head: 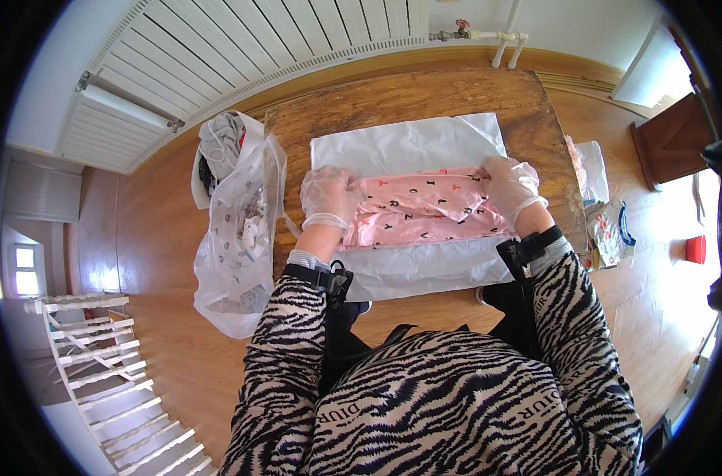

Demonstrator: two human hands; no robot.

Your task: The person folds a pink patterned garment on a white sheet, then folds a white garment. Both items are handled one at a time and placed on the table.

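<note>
A pink garment point(420, 205) printed with letters lies folded into a wide strip on a white sheet point(405, 143), which covers part of a worn wooden table point(385, 95). In a clear disposable glove, my left hand point(330, 195) grips the garment's upper left corner. My right hand point(513, 183), gloved the same way, grips its upper right end. The fabric between them is creased, with one layer bunched over another along the middle. My fingertips are partly hidden by the gloves and the cloth.
Left of the table are a clear plastic bag point(236, 238) and a white container point(201, 190) with grey clothing point(221, 143). To the right lie a patterned bag point(608, 235) and a red cup point(696, 249). A radiator point(260, 41) lines the wall; a white railing point(108, 369) stands lower left.
</note>
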